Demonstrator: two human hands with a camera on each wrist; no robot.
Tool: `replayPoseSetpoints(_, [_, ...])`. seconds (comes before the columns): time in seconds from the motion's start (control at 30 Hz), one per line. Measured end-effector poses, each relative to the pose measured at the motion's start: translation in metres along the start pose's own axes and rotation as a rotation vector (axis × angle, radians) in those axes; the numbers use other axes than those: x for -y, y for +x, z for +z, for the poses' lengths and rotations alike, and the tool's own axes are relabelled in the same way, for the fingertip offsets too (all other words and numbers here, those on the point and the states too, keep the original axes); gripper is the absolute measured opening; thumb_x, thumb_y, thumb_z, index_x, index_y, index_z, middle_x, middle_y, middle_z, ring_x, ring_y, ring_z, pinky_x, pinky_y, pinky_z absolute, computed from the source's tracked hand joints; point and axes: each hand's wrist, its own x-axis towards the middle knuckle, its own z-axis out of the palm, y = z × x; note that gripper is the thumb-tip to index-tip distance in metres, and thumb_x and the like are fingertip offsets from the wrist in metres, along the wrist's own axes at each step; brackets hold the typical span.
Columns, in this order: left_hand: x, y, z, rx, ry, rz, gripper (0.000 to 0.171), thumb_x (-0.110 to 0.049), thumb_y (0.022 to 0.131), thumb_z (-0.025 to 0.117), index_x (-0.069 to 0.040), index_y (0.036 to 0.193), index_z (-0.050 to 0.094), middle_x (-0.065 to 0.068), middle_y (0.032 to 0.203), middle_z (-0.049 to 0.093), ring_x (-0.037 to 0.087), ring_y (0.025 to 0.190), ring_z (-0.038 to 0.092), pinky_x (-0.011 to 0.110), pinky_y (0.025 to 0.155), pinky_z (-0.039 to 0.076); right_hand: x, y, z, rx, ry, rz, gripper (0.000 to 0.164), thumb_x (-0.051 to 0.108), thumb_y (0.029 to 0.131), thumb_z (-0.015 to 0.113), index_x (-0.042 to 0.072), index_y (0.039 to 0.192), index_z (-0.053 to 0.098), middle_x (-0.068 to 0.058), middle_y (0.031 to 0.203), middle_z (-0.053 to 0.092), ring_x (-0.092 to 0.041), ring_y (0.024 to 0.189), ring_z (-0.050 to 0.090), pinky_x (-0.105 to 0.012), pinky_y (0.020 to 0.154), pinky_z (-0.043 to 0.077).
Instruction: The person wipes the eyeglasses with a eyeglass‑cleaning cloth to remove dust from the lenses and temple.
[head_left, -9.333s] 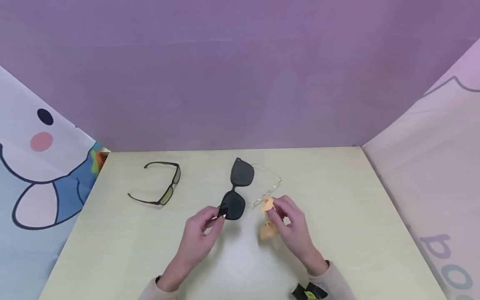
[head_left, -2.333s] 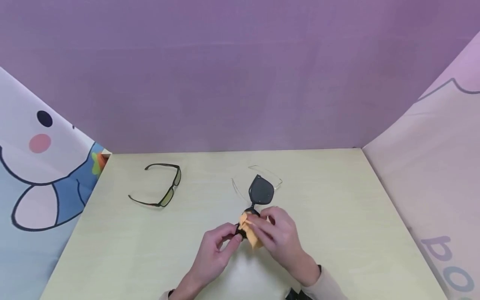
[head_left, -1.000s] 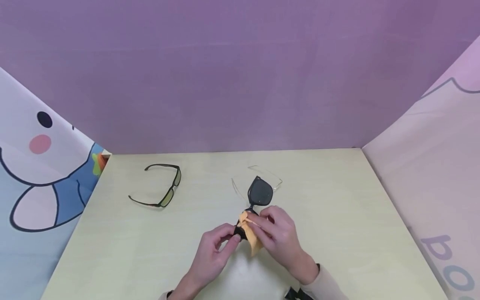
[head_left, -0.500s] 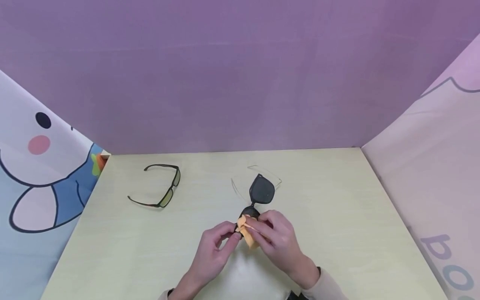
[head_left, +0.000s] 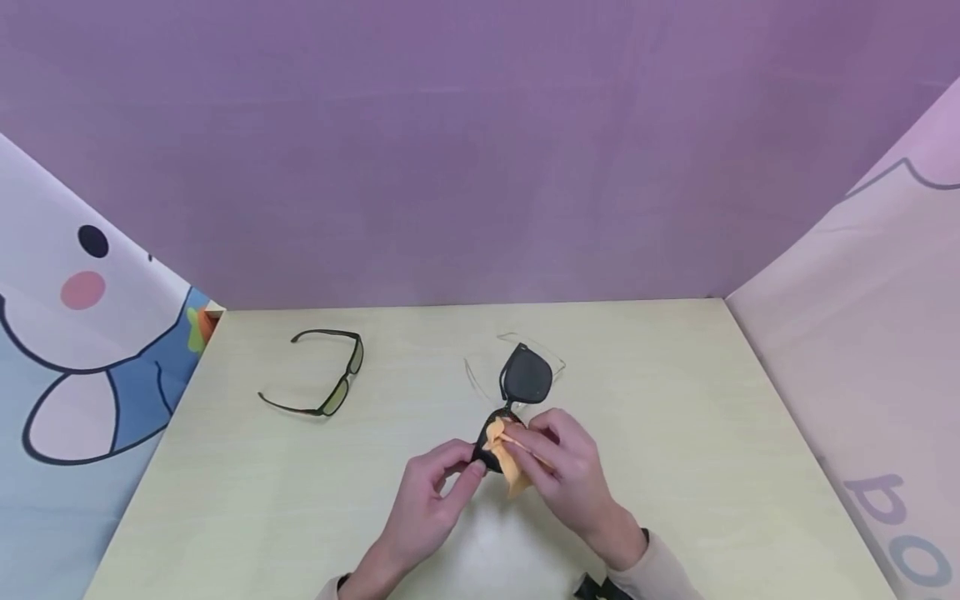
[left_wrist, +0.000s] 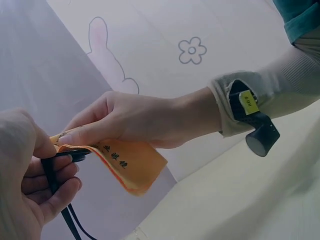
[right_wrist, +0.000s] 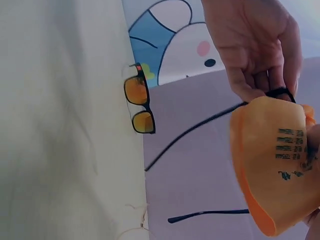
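Black sunglasses [head_left: 528, 375] with dark lenses are held above the table, one lens pointing away. My left hand [head_left: 429, 500] pinches the near corner of their frame between thumb and fingers. Their open temples hang down in the right wrist view. With my right hand [head_left: 570, 467] I pinch a folded orange cloth [head_left: 513, 473] against the near lens, covering part of it. Dark printed writing shows on the cloth [right_wrist: 270, 155] in the right wrist view, where its loose end hangs from my fingers.
Thin wire-framed glasses [head_left: 560, 364] lie on the table [head_left: 675, 408] behind the sunglasses, partly hidden. Black-framed glasses [head_left: 335, 397] with yellowish lenses lie to the left, temples spread. A purple backdrop [head_left: 465, 183] and printed side panels enclose the table.
Earlier the sunglasses and cloth were apart; my hands have since come together, the cloth on the near lens. Over the last second the cloth shifts slightly there and the sunglasses rise a little.
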Motion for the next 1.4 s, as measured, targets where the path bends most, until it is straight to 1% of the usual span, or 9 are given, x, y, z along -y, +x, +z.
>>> replayPoseSetpoints(0.23, [-0.001, 0.001, 0.0, -0.005, -0.003, 0.045, 0.013, 0.003, 0.099, 0.062, -0.002, 0.1, 0.074, 0.009, 0.097, 0.075, 0.012, 0.087, 0.069, 0.03, 0.081, 0.062, -0.003, 0.006, -0.002, 0.003, 0.058, -0.064, 0.026, 0.02, 0.102, 0.068, -0.003, 0.096, 0.078, -0.007, 0.084, 0.057, -0.012, 0.067, 0.049, -0.016, 0.057, 0.042])
replayPoseSetpoints(0.47, [-0.007, 0.003, 0.0, -0.007, 0.013, 0.011, 0.012, -0.001, 0.1, 0.063, -0.005, 0.099, 0.075, 0.006, 0.095, 0.075, 0.013, 0.086, 0.068, 0.03, 0.08, 0.061, -0.017, 0.019, -0.012, -0.168, 0.114, 0.006, 0.031, 0.017, 0.101, 0.068, -0.012, 0.091, 0.074, -0.014, 0.078, 0.057, -0.014, 0.064, 0.051, -0.012, 0.053, 0.044])
replayPoseSetpoints(0.67, [-0.007, 0.004, 0.001, -0.018, 0.026, 0.0, 0.012, -0.001, 0.099, 0.064, -0.006, 0.095, 0.074, 0.005, 0.093, 0.074, 0.012, 0.083, 0.067, 0.029, 0.081, 0.061, -0.036, 0.033, -0.025, -0.435, 0.01, 0.332, 0.017, 0.003, 0.094, 0.071, -0.014, 0.097, 0.074, -0.008, 0.082, 0.059, -0.007, 0.077, 0.057, -0.01, 0.065, 0.049])
replayPoseSetpoints(0.8, [-0.007, 0.003, 0.001, -0.021, 0.023, 0.015, 0.012, 0.0, 0.099, 0.064, -0.006, 0.094, 0.073, 0.007, 0.091, 0.073, 0.011, 0.083, 0.067, 0.029, 0.081, 0.061, -0.043, 0.039, -0.03, -0.504, 0.0, 0.472, 0.017, -0.013, 0.088, 0.069, -0.011, 0.104, 0.075, 0.006, 0.091, 0.057, -0.005, 0.081, 0.058, -0.008, 0.065, 0.049])
replayPoseSetpoints(0.9, [-0.007, 0.003, 0.001, -0.023, 0.023, 0.025, 0.012, 0.001, 0.098, 0.064, -0.006, 0.094, 0.073, 0.009, 0.091, 0.073, 0.011, 0.083, 0.067, 0.029, 0.081, 0.061, -0.045, 0.04, -0.028, -0.446, 0.02, 0.443, 0.02, -0.016, 0.085, 0.07, -0.011, 0.104, 0.075, -0.001, 0.088, 0.057, -0.005, 0.081, 0.057, -0.009, 0.065, 0.049])
replayPoseSetpoints(1.07, [-0.007, 0.002, 0.001, -0.018, 0.028, 0.042, 0.013, 0.003, 0.097, 0.064, -0.006, 0.095, 0.073, 0.008, 0.092, 0.074, 0.013, 0.084, 0.066, 0.029, 0.081, 0.061, -0.046, 0.037, -0.019, -0.228, 0.049, 0.312, 0.028, -0.016, 0.079, 0.075, -0.006, 0.105, 0.077, -0.016, 0.085, 0.056, -0.01, 0.079, 0.053, -0.012, 0.063, 0.044])
replayPoseSetpoints(1.17, [-0.009, 0.002, 0.001, -0.013, 0.033, 0.049, 0.014, 0.003, 0.097, 0.063, -0.006, 0.097, 0.074, 0.007, 0.093, 0.074, 0.017, 0.084, 0.067, 0.029, 0.08, 0.061, -0.045, 0.035, -0.014, -0.139, 0.038, 0.26, 0.016, 0.003, 0.092, 0.075, -0.003, 0.107, 0.078, -0.014, 0.085, 0.056, -0.014, 0.075, 0.05, -0.016, 0.059, 0.041])
replayPoseSetpoints(1.3, [-0.009, 0.002, -0.002, -0.01, 0.04, 0.019, 0.014, 0.002, 0.098, 0.063, -0.007, 0.099, 0.074, 0.005, 0.095, 0.075, 0.02, 0.084, 0.068, 0.029, 0.081, 0.06, -0.039, 0.032, -0.009, -0.073, 0.026, 0.149, 0.036, 0.028, 0.103, 0.065, -0.006, 0.102, 0.078, -0.012, 0.086, 0.056, -0.016, 0.071, 0.049, -0.02, 0.057, 0.04])
replayPoseSetpoints(1.4, [-0.009, 0.002, -0.003, -0.012, 0.047, -0.005, 0.014, 0.001, 0.099, 0.063, -0.008, 0.099, 0.075, 0.003, 0.096, 0.075, 0.019, 0.085, 0.068, 0.029, 0.081, 0.06, -0.037, 0.03, -0.005, -0.037, 0.042, 0.083, 0.036, 0.026, 0.103, 0.065, -0.008, 0.097, 0.077, -0.011, 0.085, 0.057, -0.017, 0.07, 0.05, -0.021, 0.058, 0.042])
